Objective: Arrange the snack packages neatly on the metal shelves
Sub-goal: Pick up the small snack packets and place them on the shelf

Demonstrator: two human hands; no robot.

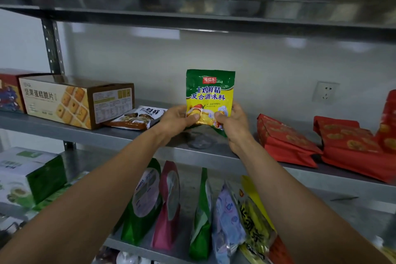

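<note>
Green, pink, lilac and yellow, the row of pouches stood upright on the lower shelf nearest me, beneath my outstretched forearms. Above them, both hands grasped the seasoning packet by its bottom edge. My left hand pinched the left corner and my right hand the right, thumbs on the printed face. I held the packet upright over the bare middle stretch of the middle shelf. I could not tell whether its crumpled lower edge touched the metal.

Just left of my left hand a brown packet lay flat, one end against the biscuit box. To the right, well apart from my right hand, lay the red packages. Behind everything were the pale wall, a socket and the upper shelf.

The risk, as I judged it, lay in letting go. The packet looked thin and soft, gripped only at its base, so it would probably flop forward or backward instead of standing. It had nothing beside it to lean on. If it toppled forward it could slide off the shelf lip onto the pouches below. My left wrist could also nudge the brown packet further askew.
</note>
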